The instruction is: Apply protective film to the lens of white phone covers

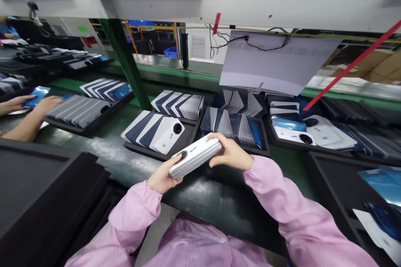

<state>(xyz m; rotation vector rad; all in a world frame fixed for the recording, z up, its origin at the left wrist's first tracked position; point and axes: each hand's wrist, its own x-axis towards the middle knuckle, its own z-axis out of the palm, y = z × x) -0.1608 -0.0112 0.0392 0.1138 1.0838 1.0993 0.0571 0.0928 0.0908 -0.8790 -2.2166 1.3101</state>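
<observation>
Several white phone covers (pixel 196 155) are sitting gripped in the left hand (pixel 165 174); the right hand (pixel 231 152) is touching their end, half-open, so uneven pressure is risking slippage.

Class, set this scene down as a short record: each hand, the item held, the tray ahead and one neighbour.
Left hand: holds one end of the stack
Right hand: at the stack's other end, fingers along its top; firmness of grip unclear
Stack: thin white panels, tilted, above the table
Tray: black, holding white and dark blue panels
Neighbour: another person's hand, far left
</observation>
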